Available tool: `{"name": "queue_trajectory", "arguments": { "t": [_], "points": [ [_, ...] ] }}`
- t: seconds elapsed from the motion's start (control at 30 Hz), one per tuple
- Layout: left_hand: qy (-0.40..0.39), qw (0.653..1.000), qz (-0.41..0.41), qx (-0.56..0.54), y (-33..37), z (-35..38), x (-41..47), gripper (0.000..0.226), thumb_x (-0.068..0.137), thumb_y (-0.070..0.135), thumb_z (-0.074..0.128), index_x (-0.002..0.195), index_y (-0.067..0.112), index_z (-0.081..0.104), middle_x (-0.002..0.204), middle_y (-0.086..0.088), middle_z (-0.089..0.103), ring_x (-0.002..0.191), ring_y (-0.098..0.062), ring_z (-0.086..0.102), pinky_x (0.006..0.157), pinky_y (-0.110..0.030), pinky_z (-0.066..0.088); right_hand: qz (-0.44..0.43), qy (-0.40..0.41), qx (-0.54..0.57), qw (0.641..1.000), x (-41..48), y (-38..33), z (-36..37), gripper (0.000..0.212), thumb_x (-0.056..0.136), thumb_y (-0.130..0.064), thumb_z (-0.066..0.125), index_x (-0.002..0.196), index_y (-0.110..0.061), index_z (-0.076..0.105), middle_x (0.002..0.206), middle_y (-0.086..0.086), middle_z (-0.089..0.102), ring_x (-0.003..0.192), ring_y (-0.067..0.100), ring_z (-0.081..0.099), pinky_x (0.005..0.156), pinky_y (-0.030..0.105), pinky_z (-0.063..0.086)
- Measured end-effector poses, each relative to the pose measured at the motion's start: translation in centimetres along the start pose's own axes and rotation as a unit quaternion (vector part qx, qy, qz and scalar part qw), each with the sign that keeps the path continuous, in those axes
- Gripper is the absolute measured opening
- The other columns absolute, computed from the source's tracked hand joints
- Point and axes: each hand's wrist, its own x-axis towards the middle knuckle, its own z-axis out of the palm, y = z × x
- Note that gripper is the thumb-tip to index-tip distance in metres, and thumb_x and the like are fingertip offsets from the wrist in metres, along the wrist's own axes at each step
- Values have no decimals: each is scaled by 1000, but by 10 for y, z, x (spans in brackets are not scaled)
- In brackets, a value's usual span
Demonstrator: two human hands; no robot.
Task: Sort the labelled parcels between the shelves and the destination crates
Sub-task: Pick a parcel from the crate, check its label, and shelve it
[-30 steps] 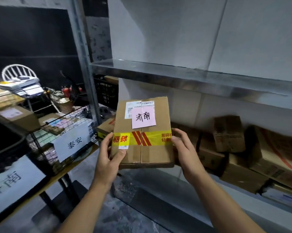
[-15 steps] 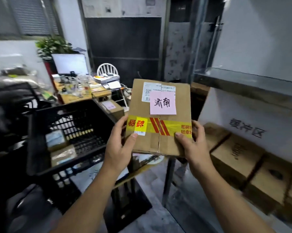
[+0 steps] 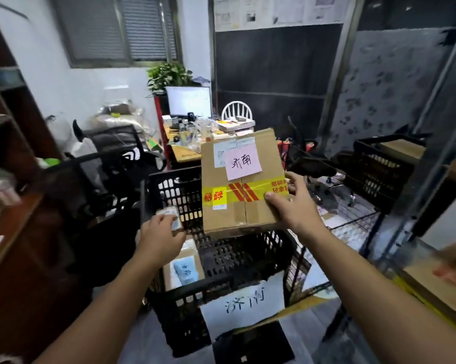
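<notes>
Parcel (image 3: 241,206) with pink note (image 3: 244,161) and yellow tape (image 3: 237,196) hangs tilted over the black crate (image 3: 174,195) bearing a white sign (image 3: 244,304), my right hand (image 3: 292,206) clamped on its three o'clock edge, my left hand (image 3: 161,237) off it at eight o'clock, and whether that one grips anything I cannot tell.

We see through one wide-angle camera worn on the head, facing forward and down, close above the cardboard parcel (image 3: 237,206) and the black crate (image 3: 179,319), with the desk (image 3: 184,153) and window (image 3: 121,30) well back across the room.
</notes>
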Motion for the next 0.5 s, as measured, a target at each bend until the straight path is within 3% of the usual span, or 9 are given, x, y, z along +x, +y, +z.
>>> {"name": "queue_trajectory", "arguments": {
  "t": [0.07,0.13,0.27,0.4,0.5],
  "points": [
    [-6,1000,-17,3,-11,5,3,59,93,42,55,147,23,40,152,-3,36,138,-31,31,114,-42,27,3,-28,-53,998,16,1,25,59,81,-41,76,132,-40,46,118,-10,63,102,14,64,100,38,50],
    [-5,999,-33,8,-18,6,6,59,92,41,55,147,25,39,153,-1,33,140,-31,27,116,-43,23,7,-50,-101,994,35,9,50,72,73,-51,73,139,-39,44,129,-2,62,113,22,63,104,44,49],
    [-11,998,-54,24,-27,7,22,61,91,41,54,148,27,37,155,-1,30,142,-29,22,118,-43,17,39,-69,-188,979,66,31,93,70,88,-36,72,149,-33,38,139,7,51,124,30,53,107,43,44],
    [-9,997,-77,25,-33,8,45,61,91,43,55,148,28,37,156,0,27,144,-27,18,118,-42,15,62,-103,-265,957,92,59,130,70,92,-39,69,150,-40,30,147,6,42,132,34,46,110,57,39],
    [-6,996,-84,30,-35,9,64,61,91,44,54,148,29,37,157,1,25,145,-25,15,118,-42,13,82,-130,-292,944,109,78,151,71,95,-38,67,153,-39,26,151,8,37,134,35,43,111,59,38]
  ]
}}
